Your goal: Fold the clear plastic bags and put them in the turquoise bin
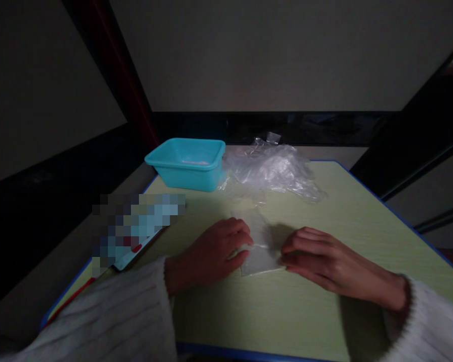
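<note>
A small clear plastic bag lies flat on the table, with my hands on either side of it. My left hand is closed, thumb and fingers pinching at the bag's left side near its middle. Something pale shows between those fingertips, perhaps a fold of the plastic. At the lower right edge, my right hand has its fingers bent together and touching the bag; whether they grip the plastic or hold anything else is hidden.
A turquoise plastic basin stands at the back left. Beside it lies a crumpled heap of clear plastic bags. A flat, blurred-out object with a red cord rests at the left edge of the pale green table.
</note>
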`<state>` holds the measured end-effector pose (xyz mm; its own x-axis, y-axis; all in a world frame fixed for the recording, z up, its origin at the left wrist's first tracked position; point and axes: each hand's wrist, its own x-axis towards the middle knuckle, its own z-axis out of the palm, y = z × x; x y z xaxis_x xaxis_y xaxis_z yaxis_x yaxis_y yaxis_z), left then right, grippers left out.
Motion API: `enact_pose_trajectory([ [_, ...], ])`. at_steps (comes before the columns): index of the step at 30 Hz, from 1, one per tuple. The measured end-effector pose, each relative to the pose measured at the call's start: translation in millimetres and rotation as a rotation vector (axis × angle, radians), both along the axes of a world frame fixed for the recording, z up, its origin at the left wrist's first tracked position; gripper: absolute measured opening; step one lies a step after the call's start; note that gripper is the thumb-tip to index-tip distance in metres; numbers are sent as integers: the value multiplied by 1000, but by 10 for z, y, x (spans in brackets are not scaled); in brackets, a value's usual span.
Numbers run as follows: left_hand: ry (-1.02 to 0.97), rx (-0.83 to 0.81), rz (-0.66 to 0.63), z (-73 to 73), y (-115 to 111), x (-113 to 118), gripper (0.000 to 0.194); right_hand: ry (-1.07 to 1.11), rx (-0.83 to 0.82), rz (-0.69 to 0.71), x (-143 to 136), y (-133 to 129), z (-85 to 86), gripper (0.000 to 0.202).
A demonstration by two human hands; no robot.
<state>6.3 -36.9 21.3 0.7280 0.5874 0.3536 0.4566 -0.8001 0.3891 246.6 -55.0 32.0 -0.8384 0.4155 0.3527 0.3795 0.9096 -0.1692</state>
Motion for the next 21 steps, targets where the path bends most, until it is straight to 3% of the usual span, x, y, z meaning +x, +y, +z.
enact_pose_trajectory([
  [7, 63, -155, -131, 0, -5, -3, 2, -31, 28, 6, -16, -19, -44, 24],
  [21, 96, -171, -147, -57, 16, 14, 4, -98, 33, -22, -73, -39, -56, 33],
])
